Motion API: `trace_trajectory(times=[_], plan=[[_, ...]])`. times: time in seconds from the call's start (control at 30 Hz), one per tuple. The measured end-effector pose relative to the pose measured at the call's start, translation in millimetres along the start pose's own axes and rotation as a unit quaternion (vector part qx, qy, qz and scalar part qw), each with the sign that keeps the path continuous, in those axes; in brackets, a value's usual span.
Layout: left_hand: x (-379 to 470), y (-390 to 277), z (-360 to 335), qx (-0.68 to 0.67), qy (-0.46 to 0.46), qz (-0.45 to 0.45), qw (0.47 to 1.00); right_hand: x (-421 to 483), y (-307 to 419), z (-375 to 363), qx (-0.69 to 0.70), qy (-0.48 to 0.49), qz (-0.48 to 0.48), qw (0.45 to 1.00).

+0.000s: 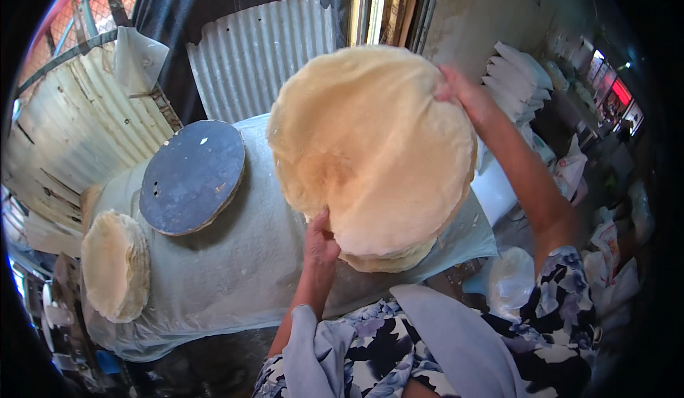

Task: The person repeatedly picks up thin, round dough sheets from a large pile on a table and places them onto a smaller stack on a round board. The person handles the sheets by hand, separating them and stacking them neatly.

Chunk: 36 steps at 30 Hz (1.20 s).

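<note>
Between my two hands is a stack of large, thin round flatbreads point(374, 147), pale tan with a browner patch toward the lower left. My left hand point(320, 240) grips its near edge, thumb on top and the fingers hidden beneath. At the far right edge my right hand point(451, 85) holds the rim. Under the near side of this stack, more flatbreads point(393, 259) show, resting on the plastic-covered table point(267, 270). Whether the held stack is wholly lifted off them, I cannot tell.
On the table's left lie a round blue-grey board point(192, 176) and a smaller stack of flatbreads point(115, 267). Corrugated metal sheets point(262, 56) stand behind the table. White sacks point(515, 80) are piled at the right, with plastic bags point(569, 168) nearer me.
</note>
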<state>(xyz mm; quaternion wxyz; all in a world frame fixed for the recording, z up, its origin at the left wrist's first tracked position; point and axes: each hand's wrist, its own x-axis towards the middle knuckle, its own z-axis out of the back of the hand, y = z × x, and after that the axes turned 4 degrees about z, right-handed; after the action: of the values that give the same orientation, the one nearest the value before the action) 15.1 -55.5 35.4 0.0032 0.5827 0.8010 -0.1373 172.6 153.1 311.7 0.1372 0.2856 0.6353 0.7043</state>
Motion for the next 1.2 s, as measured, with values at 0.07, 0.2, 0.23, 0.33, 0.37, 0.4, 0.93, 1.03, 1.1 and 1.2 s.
trace_trajectory(times=[0.07,0.2,0.23,0.33,0.37,0.4,0.93,1.03,1.1,1.2], plan=[[-9.1,-13.0,3.9,0.090,-0.071,-0.072,0.991,-8.9,-79.0,37.3,0.019,-0.009,0.008,1.000],[14.6,-3.8,54.7,0.284,-0.112,-0.051,0.951,-79.7,-231.8,93.8,0.146,-0.108,-0.151,0.972],[14.1,-2.1,56.8,0.315,-0.133,-0.067,0.937,-96.0,-261.4,91.2,0.143,-0.137,-0.175,0.964],[16.3,3.6,57.5,0.367,-0.175,-0.097,0.908,-107.6,-281.6,79.9,0.160,-0.199,-0.194,0.947],[17.3,3.3,57.3,0.361,-0.172,-0.091,0.912,-109.5,-279.5,75.5,0.170,-0.216,-0.194,0.942],[15.9,1.9,52.9,0.357,-0.170,-0.084,0.915,-113.3,-277.4,71.1,0.147,-0.233,-0.184,0.944],[-4.3,-19.8,23.1,0.305,-0.129,-0.075,0.941,-121.0,-232.2,37.2,0.193,-0.220,-0.016,0.956],[-36.7,-63.4,-20.5,0.295,-0.041,-0.102,0.949,-111.6,-182.1,1.5,0.210,-0.190,-0.016,0.959],[-63.8,-102.6,-29.9,0.283,-0.030,-0.122,0.951,-100.3,-162.2,-39.5,0.243,-0.156,-0.006,0.958],[-113.8,-177.4,-42.3,0.277,-0.010,-0.160,0.948,-68.6,-141.1,-116.4,0.182,-0.148,0.013,0.972]])
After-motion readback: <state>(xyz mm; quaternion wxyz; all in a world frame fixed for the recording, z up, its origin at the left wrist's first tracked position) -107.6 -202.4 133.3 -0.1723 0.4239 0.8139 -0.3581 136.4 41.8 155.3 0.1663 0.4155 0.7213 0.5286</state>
